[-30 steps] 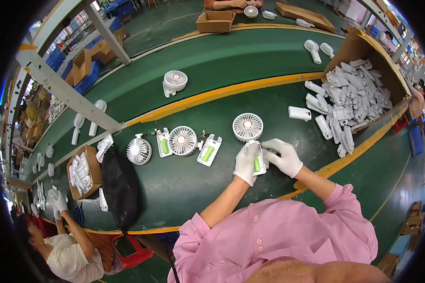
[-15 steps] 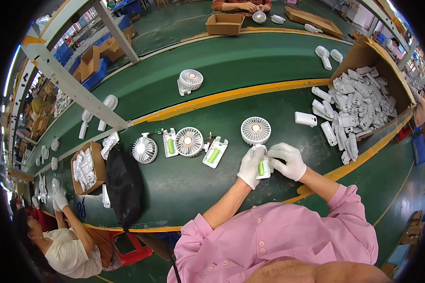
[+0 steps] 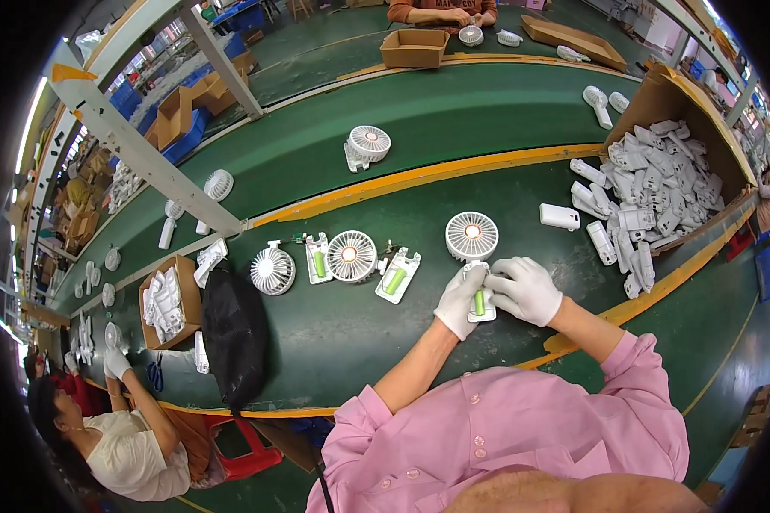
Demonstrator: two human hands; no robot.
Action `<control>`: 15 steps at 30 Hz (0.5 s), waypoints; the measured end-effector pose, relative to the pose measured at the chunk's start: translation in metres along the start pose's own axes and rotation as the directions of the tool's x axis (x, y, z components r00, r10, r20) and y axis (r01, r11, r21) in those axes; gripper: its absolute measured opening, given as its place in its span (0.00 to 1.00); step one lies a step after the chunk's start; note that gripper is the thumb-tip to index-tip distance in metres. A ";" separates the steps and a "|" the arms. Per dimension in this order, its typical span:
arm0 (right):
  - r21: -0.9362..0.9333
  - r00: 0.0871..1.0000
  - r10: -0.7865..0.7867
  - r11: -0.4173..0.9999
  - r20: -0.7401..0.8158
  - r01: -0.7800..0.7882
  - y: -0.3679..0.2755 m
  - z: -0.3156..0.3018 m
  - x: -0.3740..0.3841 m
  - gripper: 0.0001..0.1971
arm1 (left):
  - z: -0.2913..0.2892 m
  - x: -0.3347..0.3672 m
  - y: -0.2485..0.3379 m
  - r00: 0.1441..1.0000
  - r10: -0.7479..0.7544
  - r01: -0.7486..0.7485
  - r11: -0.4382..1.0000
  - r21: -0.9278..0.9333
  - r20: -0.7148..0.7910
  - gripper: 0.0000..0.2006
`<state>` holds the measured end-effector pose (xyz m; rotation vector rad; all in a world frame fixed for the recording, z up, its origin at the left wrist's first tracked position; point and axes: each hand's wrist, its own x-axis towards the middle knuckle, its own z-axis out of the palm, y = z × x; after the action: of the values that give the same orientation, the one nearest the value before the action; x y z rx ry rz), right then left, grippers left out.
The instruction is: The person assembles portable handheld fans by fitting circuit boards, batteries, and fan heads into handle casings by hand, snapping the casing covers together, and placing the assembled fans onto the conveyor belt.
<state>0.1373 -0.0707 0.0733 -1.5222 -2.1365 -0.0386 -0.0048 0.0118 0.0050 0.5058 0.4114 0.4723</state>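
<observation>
Left hand [image 3: 459,303]: gloved, gripping the white case [image 3: 482,316] from its left side. Right hand [image 3: 526,291]: gloved, fingers bent and bunched, tips at the case's upper end; whether they pinch a part is hidden, so can't tell.

Case sits between the 2 hands, low over the bench [image 3: 351,359], green cell [image 3: 479,302] exposed along it. Fan [image 3: 471,236] lies just beyond the upper end, grille up. Join between fan and case: covered by fingers.

To the left: 2 more fans [image 3: 352,256] and 2 more cases [image 3: 398,278], each with a green cell. To the right: a loose shell [image 3: 559,216] near the carton [image 3: 683,98].

Judgement: close fingertip work at the upper end. Left grip should be steady on the case's side wall, with no thumb pressure on the cell. Right fingers best work lightly; glove fabric could snag on small parts. Fan better left supported by the bench, so its weight doesn't twist the case. Any wires there should not be tugged or trapped.
</observation>
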 end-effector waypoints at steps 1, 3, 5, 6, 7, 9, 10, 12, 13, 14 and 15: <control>0.002 1.000 -0.001 1.000 -0.003 0.001 -0.005 -0.002 0.000 0.09 | -0.002 0.000 0.001 1.000 -0.006 0.006 1.000 -0.010 -0.011 0.10; -0.068 0.989 -0.097 0.994 -0.112 0.090 -0.018 -0.006 -0.004 0.14 | 0.000 -0.001 0.005 1.000 -0.015 0.015 1.000 -0.021 -0.020 0.10; -0.055 0.992 -0.092 0.994 0.089 0.097 -0.027 -0.010 -0.007 0.18 | 0.008 -0.004 0.010 0.998 -0.063 0.062 0.998 -0.026 -0.028 0.10; -0.078 0.985 -0.165 0.983 0.039 0.168 -0.030 -0.005 -0.010 0.20 | 0.010 -0.005 0.009 0.997 -0.065 0.065 0.998 -0.024 -0.030 0.10; -0.104 0.971 -0.239 0.966 -0.010 0.237 -0.031 0.001 -0.012 0.22 | 0.012 -0.006 0.007 0.996 -0.056 0.055 0.998 -0.016 -0.073 0.11; -0.117 0.973 -0.233 0.966 0.009 0.232 -0.030 0.009 -0.015 0.22 | 0.010 -0.006 0.005 0.992 -0.044 0.043 0.999 -0.007 -0.117 0.12; -0.123 0.974 -0.228 0.966 0.007 0.227 -0.031 0.010 -0.015 0.22 | 0.005 -0.005 0.003 0.995 -0.036 0.036 0.999 0.002 -0.091 0.12; -0.130 0.975 -0.224 0.966 0.004 0.223 -0.032 0.011 -0.015 0.22 | 0.004 -0.005 0.001 0.998 -0.026 0.027 1.000 0.011 -0.065 0.12; -0.128 0.979 -0.202 0.971 0.017 0.203 -0.032 0.011 -0.016 0.21 | 0.008 -0.006 0.002 0.997 -0.027 0.026 1.000 -0.015 -0.072 0.10; -0.127 0.983 -0.180 0.975 0.030 0.182 -0.032 0.011 -0.017 0.21 | 0.010 -0.008 0.002 0.996 -0.028 0.025 0.999 -0.042 -0.080 0.08; -0.127 0.983 -0.180 0.975 0.030 0.183 -0.032 0.010 -0.016 0.21 | 0.009 -0.007 0.002 0.996 -0.028 0.025 0.999 -0.041 -0.080 0.08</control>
<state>0.1089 -0.0932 0.0659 -1.3964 -2.3213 -0.2325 -0.0068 0.0059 0.0154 0.4428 0.4846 0.4759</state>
